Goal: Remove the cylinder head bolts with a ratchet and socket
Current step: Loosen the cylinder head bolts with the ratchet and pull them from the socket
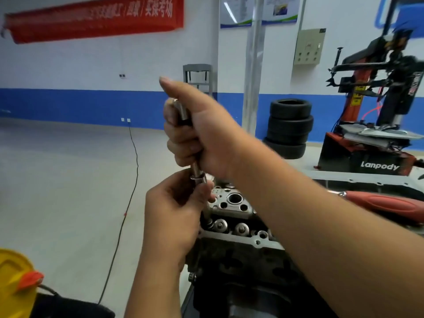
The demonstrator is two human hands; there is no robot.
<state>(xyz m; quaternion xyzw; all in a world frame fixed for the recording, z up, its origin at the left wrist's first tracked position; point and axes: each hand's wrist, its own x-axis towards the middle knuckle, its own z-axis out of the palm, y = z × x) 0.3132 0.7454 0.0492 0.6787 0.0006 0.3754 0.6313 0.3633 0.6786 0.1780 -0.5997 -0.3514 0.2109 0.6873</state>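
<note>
steel ratchet handle [183,115] is standing upright in the right hand [202,136], gripped in a full fist; the left hand [176,205] is pinching the socket [199,177] over the cylinder head [231,207]. keeping the shaft plumb should be preventing slip.

The ratchet [183,115] is a steel bar with a dark band near its top end, standing almost upright above the cylinder head [231,203] and leaning slightly left; its lower end carries a bright socket joint [199,176], just above the head's left edge; the head is grey cast metal, with round valve spring caps [242,228] along its near side.
</note>
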